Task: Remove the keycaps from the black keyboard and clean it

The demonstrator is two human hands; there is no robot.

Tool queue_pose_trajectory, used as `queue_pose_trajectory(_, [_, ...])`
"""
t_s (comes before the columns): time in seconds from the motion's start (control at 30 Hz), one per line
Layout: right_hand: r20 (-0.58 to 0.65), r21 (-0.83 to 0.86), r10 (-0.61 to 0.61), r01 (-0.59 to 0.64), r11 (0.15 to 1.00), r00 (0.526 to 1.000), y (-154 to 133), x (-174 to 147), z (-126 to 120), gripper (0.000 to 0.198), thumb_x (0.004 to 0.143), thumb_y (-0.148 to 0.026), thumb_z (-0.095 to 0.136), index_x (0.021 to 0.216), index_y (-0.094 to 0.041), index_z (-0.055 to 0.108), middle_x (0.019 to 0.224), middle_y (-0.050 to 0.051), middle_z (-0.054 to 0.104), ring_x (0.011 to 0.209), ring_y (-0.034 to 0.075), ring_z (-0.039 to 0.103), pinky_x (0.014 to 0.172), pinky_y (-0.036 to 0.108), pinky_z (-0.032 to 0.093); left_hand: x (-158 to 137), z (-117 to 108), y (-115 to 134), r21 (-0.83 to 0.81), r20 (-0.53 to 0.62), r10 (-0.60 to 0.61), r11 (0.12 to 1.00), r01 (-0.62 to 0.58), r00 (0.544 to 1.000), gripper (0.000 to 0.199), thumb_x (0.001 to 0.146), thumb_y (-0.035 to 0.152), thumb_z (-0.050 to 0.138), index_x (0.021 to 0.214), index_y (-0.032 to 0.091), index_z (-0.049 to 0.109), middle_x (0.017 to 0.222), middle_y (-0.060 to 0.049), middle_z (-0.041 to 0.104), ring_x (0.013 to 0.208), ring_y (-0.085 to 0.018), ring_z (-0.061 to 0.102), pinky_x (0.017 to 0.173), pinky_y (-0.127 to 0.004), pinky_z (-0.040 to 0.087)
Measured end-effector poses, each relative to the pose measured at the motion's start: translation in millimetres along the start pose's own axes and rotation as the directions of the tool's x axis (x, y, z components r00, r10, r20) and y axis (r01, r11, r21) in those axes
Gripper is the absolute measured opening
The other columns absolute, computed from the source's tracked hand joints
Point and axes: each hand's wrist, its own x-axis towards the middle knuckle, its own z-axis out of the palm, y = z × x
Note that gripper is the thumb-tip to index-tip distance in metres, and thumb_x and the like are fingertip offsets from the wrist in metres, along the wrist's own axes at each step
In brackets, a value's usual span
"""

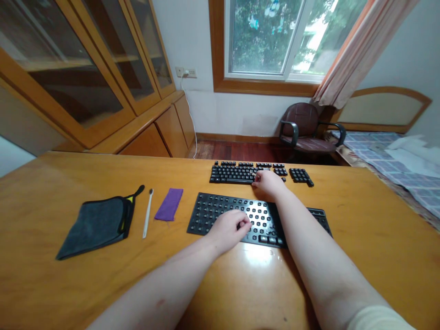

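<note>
A black keyboard base (pixel 213 206) lies on the table with most of its key posts bare. Several keycaps (pixel 271 239) sit on its near edge. My left hand (pixel 229 231) rests over the middle of this base, fingers curled in and thumb against them; whatever they may hold is hidden. Beyond the base, loose black keycaps (pixel 230 173) are laid out in rows like a keyboard. My right hand (pixel 268 183) reaches across to their near right side, its fingertips pinched at a keycap there. My right forearm covers part of the base's right half.
On the left of the wooden table (pixel 103 284) lie a grey cloth (pixel 99 222), a white toothbrush (pixel 148 213) and a purple cloth pouch (pixel 169 204). A separate block of number-pad keycaps (pixel 299 175) is at the far right. Past the table stand an armchair (pixel 304 126) and a glass-door cabinet (pixel 144 107).
</note>
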Motion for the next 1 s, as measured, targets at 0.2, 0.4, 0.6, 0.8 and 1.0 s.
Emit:
queue_pose_trajectory(0.2, [0.001, -0.001, 0.0, 0.0, 1.0, 1.0, -1.2, 0.6, -0.5, 0.017, 0.073, -0.037, 0.064, 0.075, -0.02, 0.062, 0.083, 0.006, 0.067, 0.074, 0.018, 0.058, 0.059, 0.024, 0.038, -0.9, 0.7, -1.1, -0.007, -0.014, 0.01, 1.0, -0.01, 1.0, 0.014, 0.083, 0.023, 0.05, 0.072, 0.019, 0.058, 0.07, 0.001, 0.056, 0.071, -0.013, 0.053, 0.065, -0.023, 0.039])
queue_pose_trajectory(0.4, [-0.004, 0.007, 0.013, -0.013, 1.0, 1.0, -2.2, 0.7, -0.4, 0.018, 0.074, -0.037, 0.064, 0.074, -0.02, 0.061, 0.081, 0.005, 0.066, 0.073, 0.017, 0.058, 0.058, 0.024, 0.037, -0.9, 1.0, -0.4, -0.008, -0.015, 0.008, 1.0, -0.008, 1.0, 0.014, 0.082, 0.022, 0.05, 0.072, 0.019, 0.059, 0.07, 0.001, 0.057, 0.07, -0.014, 0.053, 0.065, -0.024, 0.039])
queue_pose_trajectory(0.6, [-0.01, 0.017, 0.005, -0.005, 1.0, 1.0, -2.5, 0.4, -1.8, 0.018, 0.074, -0.037, 0.064, 0.075, -0.019, 0.062, 0.082, 0.005, 0.066, 0.075, 0.018, 0.058, 0.059, 0.024, 0.038, -0.8, -0.3, 1.3, -0.013, -0.014, 0.004, 1.0, -0.004, 1.0, 0.015, 0.083, 0.023, 0.049, 0.072, 0.019, 0.059, 0.07, 0.0, 0.057, 0.07, -0.014, 0.053, 0.065, -0.025, 0.04])
queue_pose_trajectory(0.8, [-0.008, 0.057, 0.006, -0.006, 0.998, 1.0, -4.3, -2.6, -2.1, 0.02, 0.075, -0.038, 0.064, 0.075, -0.019, 0.062, 0.08, 0.005, 0.066, 0.073, 0.017, 0.058, 0.059, 0.023, 0.037, -1.0, 0.9, 0.3, -0.014, -0.017, 0.002, 1.0, -0.002, 1.0, 0.014, 0.083, 0.023, 0.05, 0.072, 0.019, 0.059, 0.071, 0.0, 0.057, 0.07, -0.014, 0.053, 0.065, -0.024, 0.04])
queue_pose_trajectory(1.0, [-0.313, 0.209, -0.087, 0.158, 0.965, 0.946, 5.6, -16.7, -48.1, 0.03, 0.087, -0.042, 0.048, 0.082, -0.017, 0.064, 0.084, 0.008, 0.065, 0.081, 0.019, 0.057, 0.072, 0.027, 0.04, -2.4, 0.3, -0.5, -0.019, -0.016, 0.016, 1.0, -0.016, 1.0, 0.014, 0.082, 0.023, 0.05, 0.072, 0.019, 0.058, 0.071, 0.001, 0.056, 0.071, -0.013, 0.053, 0.065, -0.023, 0.039])
